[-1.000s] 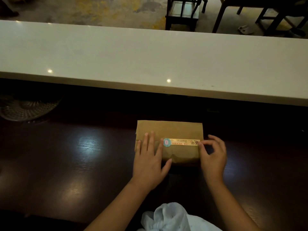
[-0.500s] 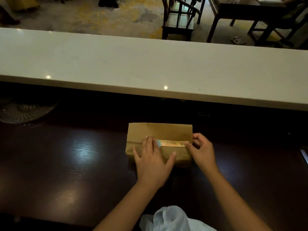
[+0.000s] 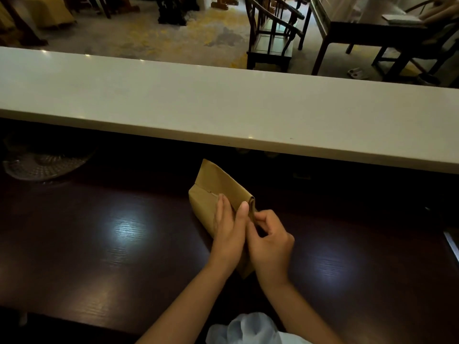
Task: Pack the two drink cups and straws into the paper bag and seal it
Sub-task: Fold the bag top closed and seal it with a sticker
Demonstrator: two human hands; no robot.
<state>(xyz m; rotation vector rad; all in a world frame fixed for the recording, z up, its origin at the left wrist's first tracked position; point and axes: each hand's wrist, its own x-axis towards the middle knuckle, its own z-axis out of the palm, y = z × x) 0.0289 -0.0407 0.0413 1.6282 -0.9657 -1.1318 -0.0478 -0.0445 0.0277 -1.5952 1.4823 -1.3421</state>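
A brown paper bag (image 3: 215,184) with its top folded over stands on the dark wooden table (image 3: 124,244), turned at an angle. My left hand (image 3: 229,229) lies flat against the bag's near face, thumb up by the folded edge. Touching it on the right, my right hand (image 3: 269,242) has its fingers curled, pinching at the bag's folded end. The cups and straws are out of sight. The sticker strip is hidden behind my hands.
A long white counter (image 3: 223,105) runs across above the table's far edge. A round fan grille (image 3: 42,162) lies at far left in shadow. Wooden chairs (image 3: 270,33) and a desk (image 3: 360,26) stand beyond. Pale cloth (image 3: 248,328) shows at the bottom.
The bag has been turned from facing me squarely to an angle, and the sticker strip is no longer visible. My right hand moved in beside the left hand, and its fingers closed on the folded end.
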